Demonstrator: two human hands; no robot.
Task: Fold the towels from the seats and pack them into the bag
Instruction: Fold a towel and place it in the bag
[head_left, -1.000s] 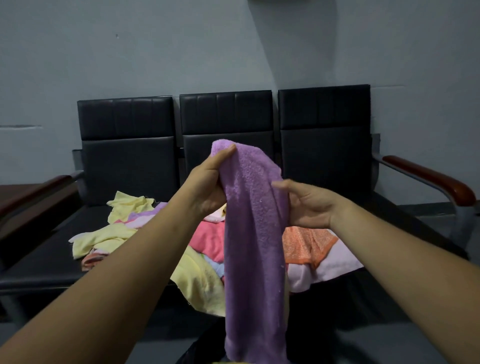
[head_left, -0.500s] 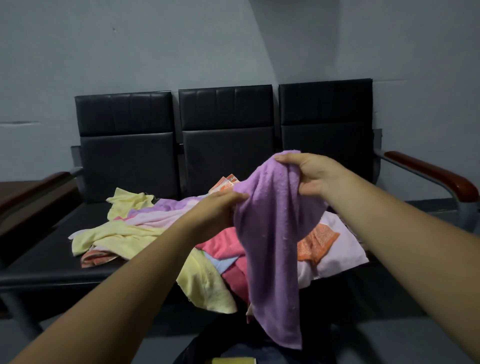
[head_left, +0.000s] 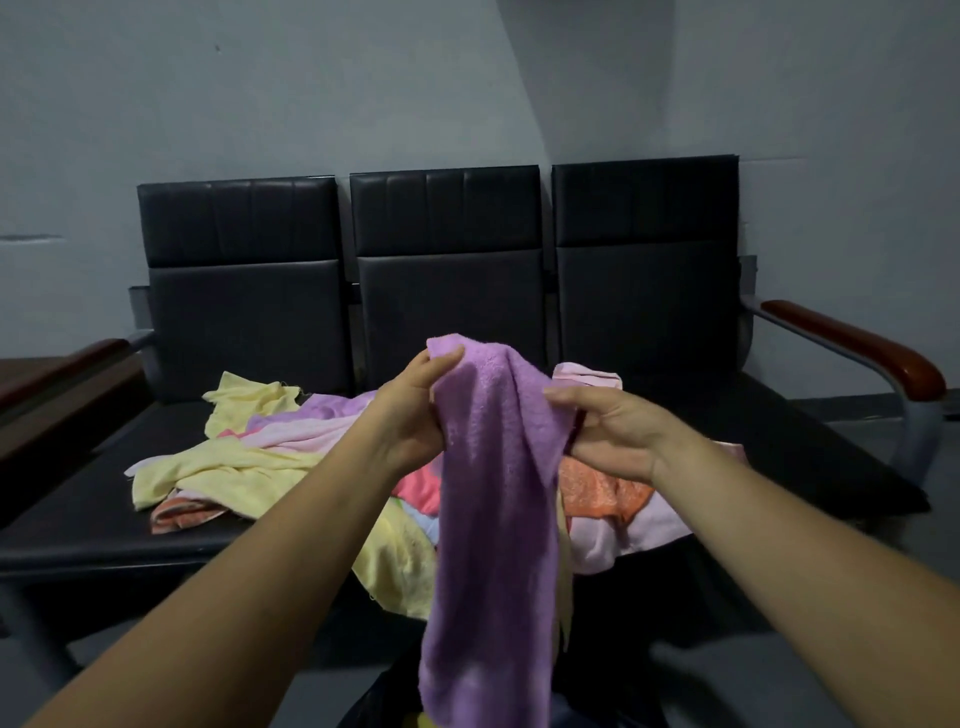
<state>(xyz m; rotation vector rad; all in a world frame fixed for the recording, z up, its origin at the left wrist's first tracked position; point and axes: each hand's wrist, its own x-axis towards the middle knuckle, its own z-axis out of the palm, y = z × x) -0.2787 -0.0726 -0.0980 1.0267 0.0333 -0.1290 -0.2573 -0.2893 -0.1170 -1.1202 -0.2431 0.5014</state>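
Note:
A purple towel (head_left: 493, 509) hangs in a long strip in front of me. My left hand (head_left: 410, 410) pinches its top left corner between thumb and fingers. My right hand (head_left: 608, 431) grips the towel's right edge, a little lower. Behind the hands a heap of towels (head_left: 244, 457) in yellow, pink, orange and lilac lies across the black seats (head_left: 88, 514). The dark bag (head_left: 379, 701) shows only as an edge at the bottom, under the hanging towel.
The row of three black seats has wooden armrests, one at the left (head_left: 57, 364) and one at the right (head_left: 857, 343). The right seat (head_left: 779, 431) carries no towels. A grey wall (head_left: 311, 93) stands behind.
My left hand rose to the towel's top corner and my right hand dropped to its right edge. The towel now hangs longer and straighter than half a second ago.

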